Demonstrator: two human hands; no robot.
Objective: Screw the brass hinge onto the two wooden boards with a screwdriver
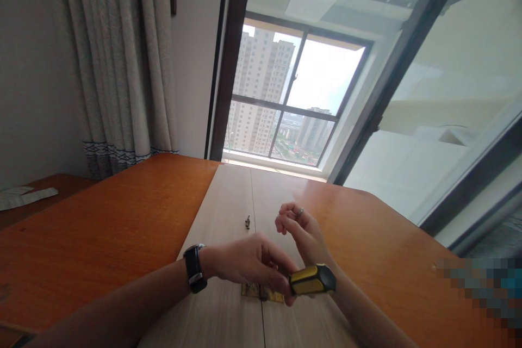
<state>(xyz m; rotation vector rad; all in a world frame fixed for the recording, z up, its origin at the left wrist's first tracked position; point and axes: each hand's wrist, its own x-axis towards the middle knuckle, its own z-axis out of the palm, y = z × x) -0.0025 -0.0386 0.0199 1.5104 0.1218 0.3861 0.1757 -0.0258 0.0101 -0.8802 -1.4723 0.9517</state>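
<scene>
My left hand (256,263), with a black watch on its wrist, is closed round a screwdriver (312,280). Its yellow and black handle sticks out to the right, and its shaft is hidden by the fingers. Just below that hand, a brass hinge (250,290) lies across the seam between two pale wood boards (220,206), partly covered by the fingers. Farther up, my right hand (302,228) hovers over the right board with a ring on one finger. Its fingers are curled together, and I cannot make out what is in them. Small brass screws (247,222) lie on the left board.
The boards rest on a glossy orange-brown wooden table (134,217). A grey curtain (118,54) hangs behind at the left. Dark-framed glass panels (367,114) stand beyond the table's back and right edges. A pale strip (28,198) lies on a surface at far left.
</scene>
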